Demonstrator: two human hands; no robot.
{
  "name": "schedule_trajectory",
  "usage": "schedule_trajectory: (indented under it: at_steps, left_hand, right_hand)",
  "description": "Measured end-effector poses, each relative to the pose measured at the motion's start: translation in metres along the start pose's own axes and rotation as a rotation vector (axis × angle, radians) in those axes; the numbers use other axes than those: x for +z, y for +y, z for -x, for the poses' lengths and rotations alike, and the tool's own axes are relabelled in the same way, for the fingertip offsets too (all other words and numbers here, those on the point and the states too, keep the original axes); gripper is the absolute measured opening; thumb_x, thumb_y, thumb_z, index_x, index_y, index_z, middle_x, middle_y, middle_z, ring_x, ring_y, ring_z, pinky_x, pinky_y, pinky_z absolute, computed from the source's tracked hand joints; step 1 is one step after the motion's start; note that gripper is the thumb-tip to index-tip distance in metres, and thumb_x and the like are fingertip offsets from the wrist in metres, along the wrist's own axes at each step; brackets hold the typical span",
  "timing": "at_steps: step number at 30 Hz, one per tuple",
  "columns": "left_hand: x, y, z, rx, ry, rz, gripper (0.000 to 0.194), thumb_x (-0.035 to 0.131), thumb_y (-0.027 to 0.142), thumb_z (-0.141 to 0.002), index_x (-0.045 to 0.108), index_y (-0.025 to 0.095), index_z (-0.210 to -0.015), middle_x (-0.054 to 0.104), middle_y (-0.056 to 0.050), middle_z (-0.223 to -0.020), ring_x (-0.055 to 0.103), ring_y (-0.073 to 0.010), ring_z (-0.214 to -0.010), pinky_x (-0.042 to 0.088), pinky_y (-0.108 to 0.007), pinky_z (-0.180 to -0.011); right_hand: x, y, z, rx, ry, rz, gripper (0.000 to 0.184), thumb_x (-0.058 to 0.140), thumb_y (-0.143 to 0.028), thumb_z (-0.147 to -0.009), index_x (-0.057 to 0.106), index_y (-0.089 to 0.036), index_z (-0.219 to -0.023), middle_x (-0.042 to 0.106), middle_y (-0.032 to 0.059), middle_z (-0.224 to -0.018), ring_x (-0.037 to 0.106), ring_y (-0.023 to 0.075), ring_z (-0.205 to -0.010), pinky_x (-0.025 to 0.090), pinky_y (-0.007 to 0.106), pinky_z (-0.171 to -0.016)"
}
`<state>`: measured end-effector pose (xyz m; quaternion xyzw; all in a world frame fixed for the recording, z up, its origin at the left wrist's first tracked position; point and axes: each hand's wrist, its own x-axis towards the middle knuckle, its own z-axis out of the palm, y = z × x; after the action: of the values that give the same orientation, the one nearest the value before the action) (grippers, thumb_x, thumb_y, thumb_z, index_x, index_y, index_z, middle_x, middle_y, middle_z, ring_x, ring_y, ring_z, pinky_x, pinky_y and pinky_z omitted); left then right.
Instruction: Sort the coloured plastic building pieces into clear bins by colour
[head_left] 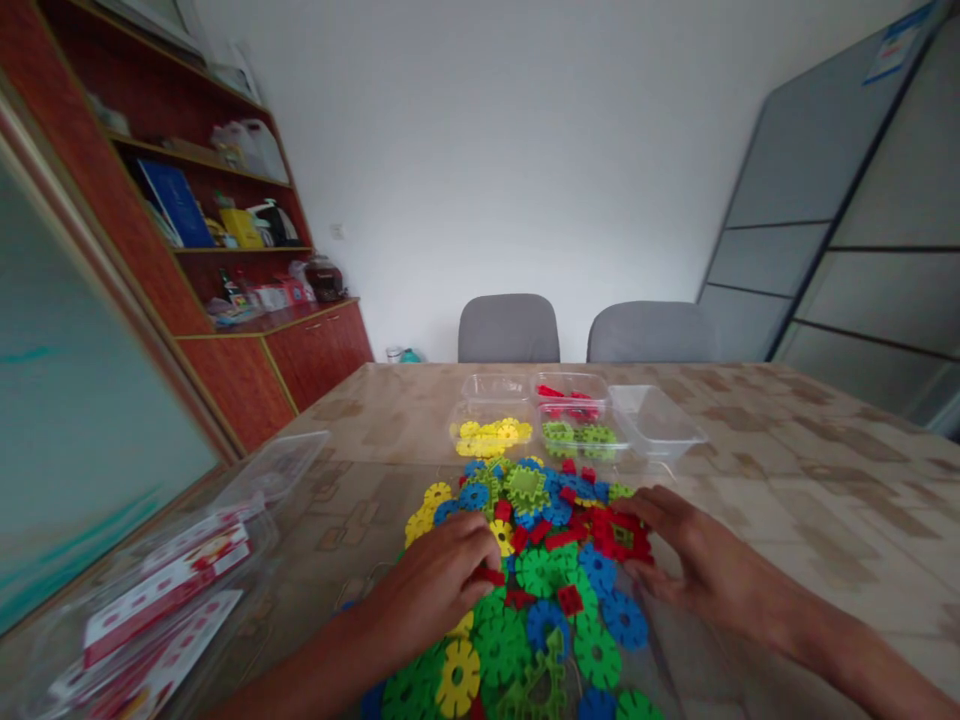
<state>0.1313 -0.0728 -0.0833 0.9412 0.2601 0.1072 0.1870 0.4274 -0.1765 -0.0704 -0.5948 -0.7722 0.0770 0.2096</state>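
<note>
A heap of flat plastic gear-shaped pieces (540,580) in yellow, green, blue and red lies on the table in front of me. My left hand (439,585) rests on the heap's left side with fingers curled over a small red piece (491,576). My right hand (694,560) sits at the heap's right edge, fingertips pressed on a cluster of red pieces (622,535). Behind the heap stand clear plastic tubs: one with yellow pieces (491,432), one with green pieces (581,437), one with red pieces (570,392), and two with nothing inside (656,420).
The patterned table (787,470) stretches right and far. A clear lid (277,465) and red-and-white printed packaging (165,590) lie at the left. Two grey chairs (510,328) stand behind the table. A wooden shelf unit (225,250) fills the left wall.
</note>
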Motion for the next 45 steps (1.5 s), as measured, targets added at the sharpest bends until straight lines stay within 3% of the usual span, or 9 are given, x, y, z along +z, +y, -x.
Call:
schedule_trajectory:
  at_steps: [7,10,14,18,24,28,33,39,45]
  left_hand:
    - [0.015,0.042,-0.029,0.254,-0.052,-0.005,0.014,0.07,0.019,-0.082,0.059,0.02,-0.091,0.064,-0.003,-0.101,0.059,-0.0205,-0.098,0.044,-0.029,-0.085]
    - [0.027,0.055,-0.043,0.337,-0.12,-0.132,0.007,0.067,0.018,-0.082,0.06,0.019,-0.084,0.067,-0.005,-0.086,0.062,-0.0219,-0.084,0.047,-0.03,-0.074]
    - [0.037,0.053,-0.049,0.371,-0.123,-0.132,0.004,0.061,0.017,-0.085,0.062,0.02,-0.083,0.066,-0.004,-0.08,0.063,-0.0205,-0.074,0.046,-0.027,-0.062]
    - [0.033,0.046,-0.049,0.342,-0.113,0.012,0.005,0.065,0.017,-0.085,0.063,0.021,-0.083,0.067,-0.003,-0.085,0.063,-0.0186,-0.08,0.045,-0.024,-0.065]
    - [0.02,0.047,-0.064,0.174,-0.046,0.243,0.014,0.072,0.008,-0.075,0.067,0.019,-0.082,0.068,0.001,-0.08,0.061,-0.0134,-0.074,0.042,-0.02,-0.066]
    - [0.026,0.04,-0.079,0.094,-0.025,0.373,0.012,0.073,0.01,-0.073,0.07,0.018,-0.082,0.069,0.0,-0.078,0.062,-0.0134,-0.071,0.042,-0.018,-0.062]
    - [0.033,0.029,-0.09,0.043,0.006,0.452,0.013,0.075,0.014,-0.07,0.072,0.016,-0.083,0.07,0.001,-0.075,0.061,-0.0119,-0.065,0.04,-0.016,-0.056]
    - [0.007,0.007,-0.125,-0.009,0.098,0.402,0.013,0.073,0.011,-0.072,0.07,0.015,-0.084,0.069,0.001,-0.076,0.062,-0.0138,-0.069,0.045,-0.021,-0.062]
    - [-0.042,-0.012,-0.2,-0.025,0.191,0.373,0.027,0.054,0.032,-0.095,0.059,0.013,-0.114,0.06,-0.007,-0.115,0.061,-0.0238,-0.098,0.052,-0.041,-0.083]
  right_hand:
    - [-0.003,0.005,-0.002,-0.012,0.022,0.028,0.028,0.058,-0.028,-0.086,0.061,-0.019,-0.113,0.064,0.0094,-0.096,0.06,0.024,-0.087,0.05,0.038,-0.078]
    - [-0.006,0.008,-0.001,0.006,0.048,0.033,0.03,0.06,-0.026,-0.084,0.061,-0.019,-0.113,0.065,0.0086,-0.094,0.06,0.0236,-0.086,0.05,0.037,-0.077]
    - [-0.01,0.015,-0.002,0.034,0.079,0.052,0.031,0.059,-0.024,-0.083,0.06,-0.018,-0.113,0.066,0.0095,-0.099,0.061,0.0237,-0.089,0.05,0.036,-0.079]
    - [-0.018,0.032,-0.021,0.1,0.106,0.111,0.03,0.056,-0.029,-0.086,0.06,-0.016,-0.113,0.067,0.0099,-0.098,0.063,0.023,-0.086,0.05,0.036,-0.077]
    - [-0.042,0.061,-0.097,0.289,0.158,0.206,0.027,0.061,-0.031,-0.089,0.062,-0.014,-0.11,0.066,0.01,-0.103,0.064,0.0212,-0.088,0.051,0.037,-0.081]
    - [-0.052,0.072,-0.14,0.314,0.219,0.166,0.028,0.056,-0.033,-0.094,0.058,-0.018,-0.118,0.059,0.0069,-0.12,0.062,0.0222,-0.099,0.053,0.041,-0.083]
    - [-0.049,0.08,-0.164,0.317,0.265,0.099,0.029,0.056,-0.033,-0.094,0.058,-0.017,-0.118,0.059,0.0068,-0.12,0.061,0.0237,-0.101,0.053,0.042,-0.084]
    - [-0.03,0.089,-0.142,0.315,0.249,0.017,0.019,0.055,-0.029,-0.094,0.064,-0.016,-0.106,0.067,0.0063,-0.105,0.065,0.0189,-0.088,0.053,0.037,-0.079]
    - [-0.016,0.084,-0.094,0.261,0.297,-0.103,0.026,0.046,-0.027,-0.09,0.069,-0.014,-0.096,0.075,0.0072,-0.086,0.069,0.0202,-0.076,0.052,0.028,-0.068]
